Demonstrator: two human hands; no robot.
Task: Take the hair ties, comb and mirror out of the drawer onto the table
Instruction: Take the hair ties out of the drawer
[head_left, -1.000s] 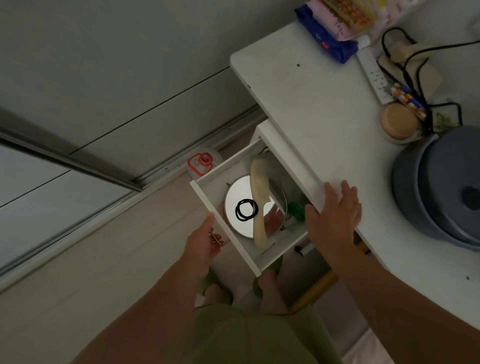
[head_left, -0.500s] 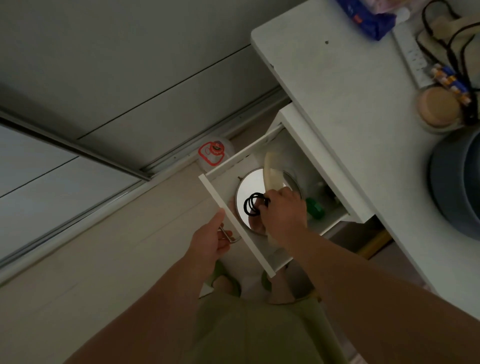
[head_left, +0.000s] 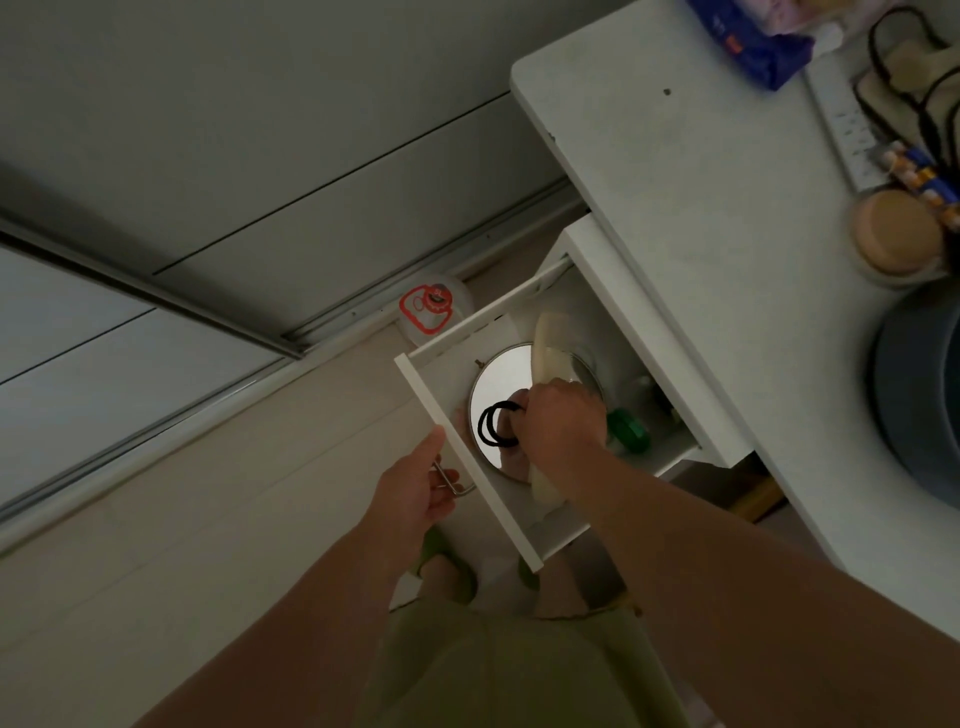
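The white drawer (head_left: 457, 431) stands pulled out below the white table (head_left: 701, 218). Inside lies a round mirror (head_left: 501, 379), face up, with a cream comb (head_left: 551, 345) across it. Black hair ties (head_left: 493, 423) rest on the mirror's glass. My right hand (head_left: 563, 423) is down in the drawer, its fingers pinched on the hair ties and covering the comb's middle. My left hand (head_left: 418, 488) grips the metal handle (head_left: 457, 483) on the drawer front.
A green object (head_left: 628, 431) lies in the drawer to the right of my hand. On the table stand a round tan lid (head_left: 896, 231), a power strip (head_left: 844, 119), a blue packet (head_left: 756, 47) and a dark grey pot (head_left: 924, 405). A white jug with a red cap (head_left: 431, 306) sits on the floor.
My right hand left the table edge and reached into the drawer, closing its fingers on the hair ties. The left hand stays on the handle. The camera has shifted left.
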